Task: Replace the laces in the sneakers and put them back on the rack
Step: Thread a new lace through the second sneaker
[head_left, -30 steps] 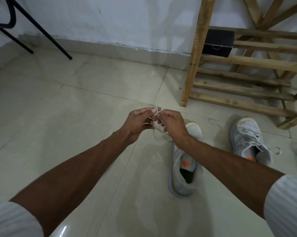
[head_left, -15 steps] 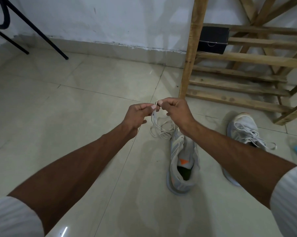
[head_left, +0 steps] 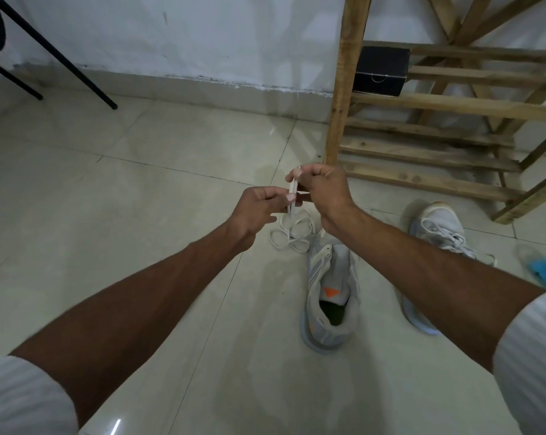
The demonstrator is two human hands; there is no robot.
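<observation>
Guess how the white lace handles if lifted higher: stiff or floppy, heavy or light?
Likely floppy: the lace hangs limp below the left hand and right hand and piles in loose loops on the floor. Probably very light: fingertip pinches carry it. Trailing loops may tangle.

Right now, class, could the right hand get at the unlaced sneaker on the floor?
Probably yes: the unlaced sneaker lies just beneath the right hand with nothing between, though that hand's grip is busy pinching the white lace.
</observation>
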